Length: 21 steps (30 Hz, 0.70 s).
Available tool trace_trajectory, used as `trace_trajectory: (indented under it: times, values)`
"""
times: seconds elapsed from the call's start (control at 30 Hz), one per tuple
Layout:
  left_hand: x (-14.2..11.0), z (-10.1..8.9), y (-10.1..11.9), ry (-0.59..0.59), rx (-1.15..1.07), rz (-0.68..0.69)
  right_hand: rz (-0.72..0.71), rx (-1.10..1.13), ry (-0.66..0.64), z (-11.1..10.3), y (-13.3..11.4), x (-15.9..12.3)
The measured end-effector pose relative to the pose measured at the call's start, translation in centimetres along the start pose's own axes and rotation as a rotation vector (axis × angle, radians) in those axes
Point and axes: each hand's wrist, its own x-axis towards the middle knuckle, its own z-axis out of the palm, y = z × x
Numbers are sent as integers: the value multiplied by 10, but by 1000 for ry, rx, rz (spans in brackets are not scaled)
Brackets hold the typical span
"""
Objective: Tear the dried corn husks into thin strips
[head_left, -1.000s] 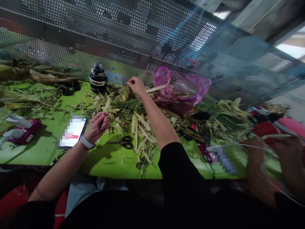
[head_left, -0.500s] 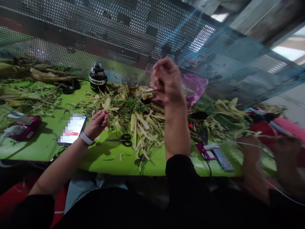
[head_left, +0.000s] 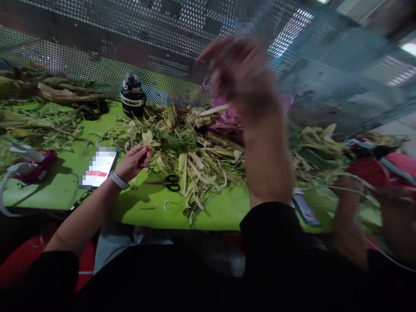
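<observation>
Head view: left hand (head_left: 134, 163), fingertips pressed together, near husks (head_left: 195, 167); right hand (head_left: 242, 73) blurred, cannot tell.

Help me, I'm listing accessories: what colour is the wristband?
The wristband is white, clearest in the head view.

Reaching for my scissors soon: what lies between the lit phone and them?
Your left hand and its white wristband, in the head view.

The green tabletop (head_left: 224, 212) bears dry husk strips (head_left: 195, 167) heaped at centre, a black bottle (head_left: 132, 102) upper left of them, scissors (head_left: 171, 183) below, a lit phone (head_left: 103, 164) and purple socket block (head_left: 40, 167) at left.
</observation>
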Motion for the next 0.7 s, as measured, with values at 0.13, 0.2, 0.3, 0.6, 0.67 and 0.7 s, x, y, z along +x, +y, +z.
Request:
trace_trajectory:
  times: [0.13, 0.2, 0.3, 0.6, 0.67, 0.7]
  values:
    - [0, -2, -1, 7, 157, -60, 150, -54, -75, 67, 26, -10]
    - [-1, -2, -1, 41, 231, -98, 188, -67, -71, 99, 52, -19]
    - [-1, -1, -1, 77, 312, -159, 229, -176, -12, 124, 82, -27]
    - [-3, 3, -5, 69, 440, -285, 306, -524, -88, 139, 93, -22]
    - [-3, 5, -6, 71, 447, -288, 336, -630, -85, 142, 91, -22]
    - [-4, 5, -7, 71, 445, -290, 347, -674, -89, 144, 90, -22]
